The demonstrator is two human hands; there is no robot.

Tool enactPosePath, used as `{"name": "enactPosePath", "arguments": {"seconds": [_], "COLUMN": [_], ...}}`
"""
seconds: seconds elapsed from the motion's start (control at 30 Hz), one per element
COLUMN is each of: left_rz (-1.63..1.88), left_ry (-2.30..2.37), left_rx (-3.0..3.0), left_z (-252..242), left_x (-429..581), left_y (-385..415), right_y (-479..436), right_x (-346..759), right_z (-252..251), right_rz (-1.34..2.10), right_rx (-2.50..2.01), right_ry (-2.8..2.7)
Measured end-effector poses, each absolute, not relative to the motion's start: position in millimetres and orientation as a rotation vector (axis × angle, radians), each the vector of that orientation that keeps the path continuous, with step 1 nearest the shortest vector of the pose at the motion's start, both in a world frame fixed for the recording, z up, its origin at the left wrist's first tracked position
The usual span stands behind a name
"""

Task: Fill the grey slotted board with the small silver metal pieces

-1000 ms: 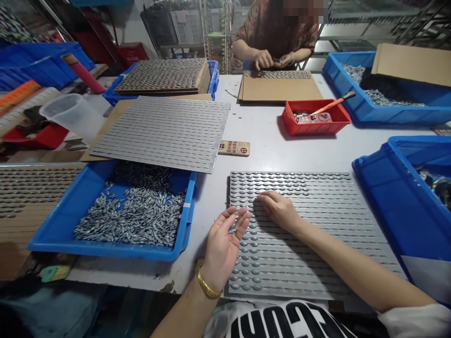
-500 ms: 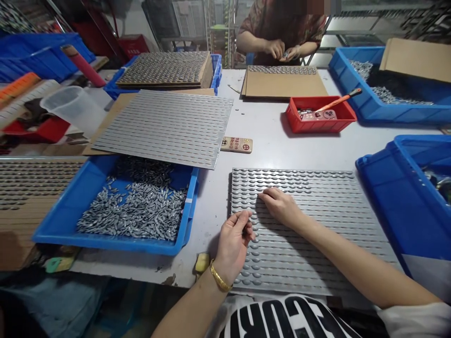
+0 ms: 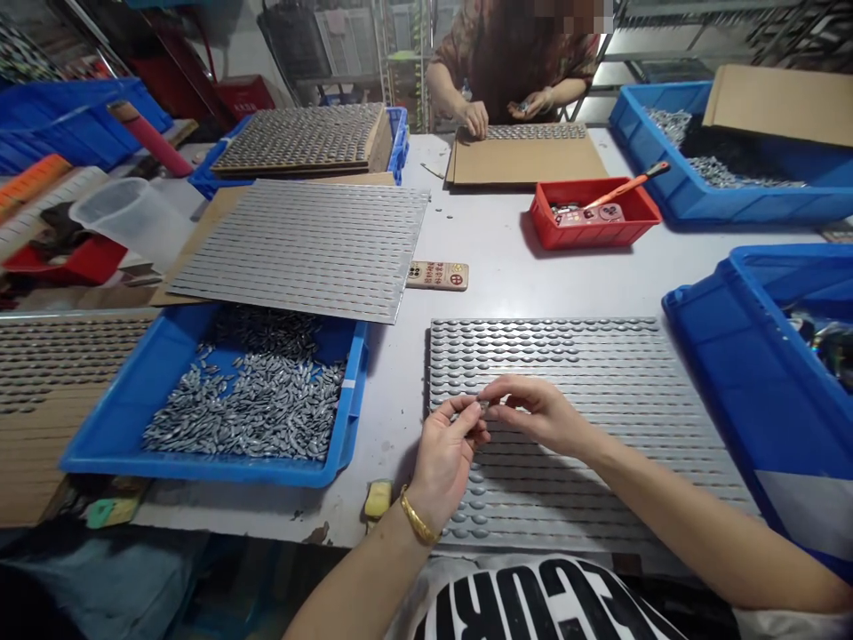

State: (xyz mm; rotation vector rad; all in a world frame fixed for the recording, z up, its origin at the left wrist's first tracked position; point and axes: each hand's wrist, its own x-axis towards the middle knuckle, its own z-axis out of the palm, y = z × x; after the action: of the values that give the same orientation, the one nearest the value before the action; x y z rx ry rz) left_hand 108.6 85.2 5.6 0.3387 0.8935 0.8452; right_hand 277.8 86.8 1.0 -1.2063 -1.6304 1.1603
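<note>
A grey slotted tray (image 3: 600, 400) lies in front of me, its left side and top rows filled with small silver oval pieces. My left hand (image 3: 448, 449), wearing a gold bracelet, is curled over the tray's left part and holds several of these pieces. My right hand (image 3: 537, 411) meets it fingertip to fingertip and pinches one small silver piece (image 3: 482, 404) between them. A blue bin (image 3: 219, 396) to my left holds a heap of the same loose pieces.
An empty grey slotted tray (image 3: 299, 249) rests across the bin's far edge. A red box (image 3: 593, 218) with an orange-handled tool, blue bins (image 3: 766, 356) at right, and a card (image 3: 438, 275) stand on the table. Opposite, another person handles pieces over a cardboard sheet (image 3: 526, 160).
My right hand lifted off the tray's upper rows and came back to my left hand, where its fingers now pinch a piece. My left hand closed from open-palmed to curled.
</note>
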Motion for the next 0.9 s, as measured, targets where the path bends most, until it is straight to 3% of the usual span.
{"name": "enactPosePath", "arguments": {"seconds": [0.3,0.53,0.9], "left_rz": [0.862,0.887,0.819], "left_ry": [0.825,0.906,0.940], "left_rx": [0.234,0.227,0.253], "left_z": [12,18,12], "left_x": [121,104,107], "left_y": [86,94,89], "right_y": [74,100,108], "right_x": [285,310,309], "right_z": [-3,-44,-49], "right_rz": [0.958,0.175,-0.089], "right_rx": [-1.278,-1.466,-1.509], "right_ry": [-1.462,-1.996,-2.379]}}
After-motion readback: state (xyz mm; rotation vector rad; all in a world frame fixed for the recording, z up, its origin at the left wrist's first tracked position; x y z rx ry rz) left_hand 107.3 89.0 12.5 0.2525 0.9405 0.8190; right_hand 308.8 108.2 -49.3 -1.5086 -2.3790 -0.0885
